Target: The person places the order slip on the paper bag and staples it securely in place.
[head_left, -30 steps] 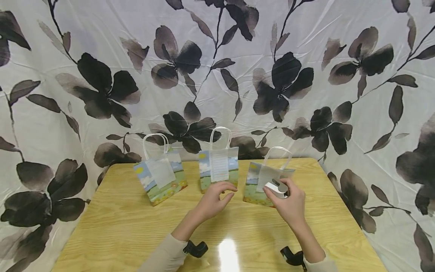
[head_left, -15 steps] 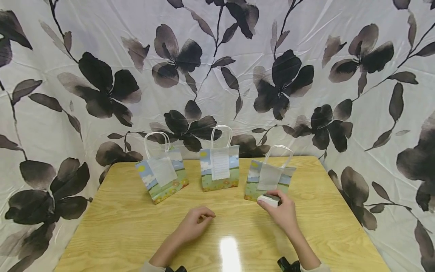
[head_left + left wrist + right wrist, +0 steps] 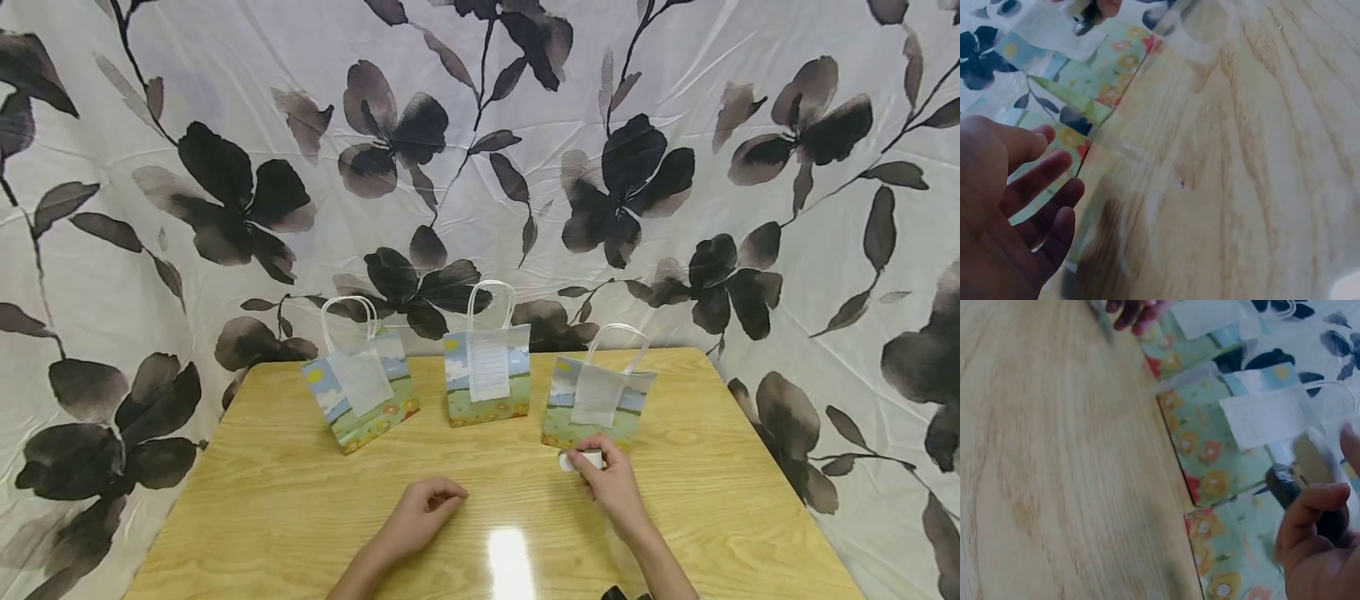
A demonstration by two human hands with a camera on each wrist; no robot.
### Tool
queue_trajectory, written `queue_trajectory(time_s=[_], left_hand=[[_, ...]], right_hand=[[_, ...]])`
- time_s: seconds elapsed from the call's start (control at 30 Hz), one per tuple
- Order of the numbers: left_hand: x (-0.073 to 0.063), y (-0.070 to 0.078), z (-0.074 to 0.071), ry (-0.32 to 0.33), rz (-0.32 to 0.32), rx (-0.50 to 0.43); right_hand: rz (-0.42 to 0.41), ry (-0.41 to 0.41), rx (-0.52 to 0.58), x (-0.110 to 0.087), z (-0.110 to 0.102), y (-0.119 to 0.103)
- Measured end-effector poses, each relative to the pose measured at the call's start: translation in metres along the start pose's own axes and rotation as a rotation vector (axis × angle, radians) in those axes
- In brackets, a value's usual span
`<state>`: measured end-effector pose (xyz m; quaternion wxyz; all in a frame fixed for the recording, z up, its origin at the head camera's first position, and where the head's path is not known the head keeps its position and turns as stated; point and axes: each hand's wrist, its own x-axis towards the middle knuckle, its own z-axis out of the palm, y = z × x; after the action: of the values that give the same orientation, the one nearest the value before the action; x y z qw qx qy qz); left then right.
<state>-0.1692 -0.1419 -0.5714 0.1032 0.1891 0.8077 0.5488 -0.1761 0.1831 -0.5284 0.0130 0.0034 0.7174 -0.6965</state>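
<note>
My right hand [image 3: 613,490] grips a small stapler [image 3: 595,458] with a white body and a dark grey top, just in front of the right-hand paper bag [image 3: 558,410]. In the right wrist view the stapler [image 3: 1283,482] shows a dark rounded end beyond the fingers. My left hand [image 3: 420,517] is above the table's front middle, its fingers loosely bent around nothing. From the left wrist view, that hand's fingers [image 3: 1041,175] look spread. The middle bag [image 3: 487,412] and the left bag [image 3: 401,390] also stand upright, each with white handles and a pale paper slip on its front.
The wooden table [image 3: 247,500] reaches back to a white curtain [image 3: 525,150] with dark flowers. Two tiny shiny bits lie on the wood in the left wrist view. The left bag is turned at an angle.
My right hand has come down and toward me with the stapler, away from the right bag. My left hand has drawn back leftward from the middle bag. The bags stay in place.
</note>
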Motion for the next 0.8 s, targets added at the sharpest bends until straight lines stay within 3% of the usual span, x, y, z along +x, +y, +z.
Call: queue_trajectory(time_s=[0.1,0.2,0.43,0.53,0.8], left_hand=[[-0.002,0.000,0.001,0.003,-0.011,-0.019],[-0.003,0.000,0.001,0.017,-0.018,-0.030],[-0.006,-0.002,-0.002,0.028,-0.031,-0.019],[-0.008,-0.004,-0.005,0.039,-0.032,-0.015],[-0.020,-0.007,-0.017,0.052,-0.047,0.008]], right_hand=[[0.038,-0.031,0.013,-0.001,-0.001,0.002],[0.017,-0.019,-0.045,-0.002,-0.003,0.005],[-0.200,0.126,-0.452,-0.002,-0.011,0.009],[-0.251,0.150,-0.567,-0.001,-0.018,0.013],[-0.222,0.155,-0.591,-0.006,-0.033,0.022]])
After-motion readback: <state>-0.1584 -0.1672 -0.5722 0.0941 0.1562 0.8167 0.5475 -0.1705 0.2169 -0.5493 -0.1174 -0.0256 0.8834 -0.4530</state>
